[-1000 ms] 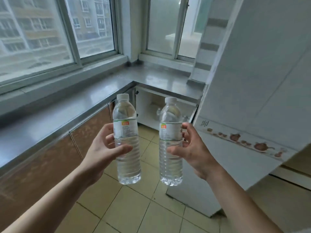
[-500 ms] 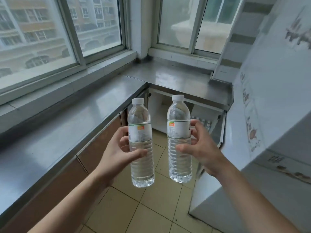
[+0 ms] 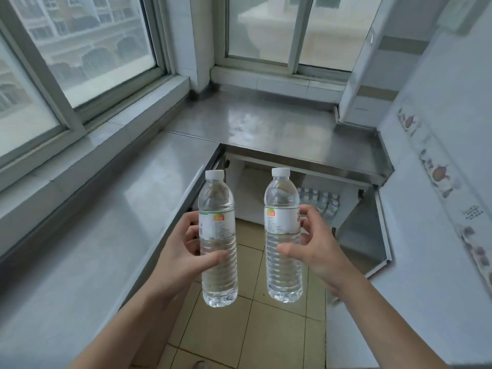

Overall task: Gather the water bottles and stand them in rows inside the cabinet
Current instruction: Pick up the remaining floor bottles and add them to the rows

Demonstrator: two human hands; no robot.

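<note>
Water bottles, two of them, are being held upright in the air over the tiled floor (image 3: pixel 239 339), in front of the open cabinet (image 3: pixel 269 187) under the steel counter (image 3: pixel 279 129). The left hand (image 3: pixel 183 259) is gripping the left bottle (image 3: pixel 218 241) around its ribbed middle, thumb across the front. The right hand (image 3: pixel 316 251) is wrapping around the right bottle (image 3: pixel 283 235) the same way. Both are clear, white-capped, and wearing a white label with a green top edge and a small orange-red logo; the print is too blurry to read, so no brand from me. Inside the cabinet, on the right, a bunch of stored bottles (image 3: pixel 319 202) are already standing in rows. The cabinet door (image 3: pixel 372 230) is hanging open on the right. Windows (image 3: pixel 87 49) are running above the counter, and the right wall has little teapot-style decorations on the tiles (image 3: pixel 439 174).
</note>
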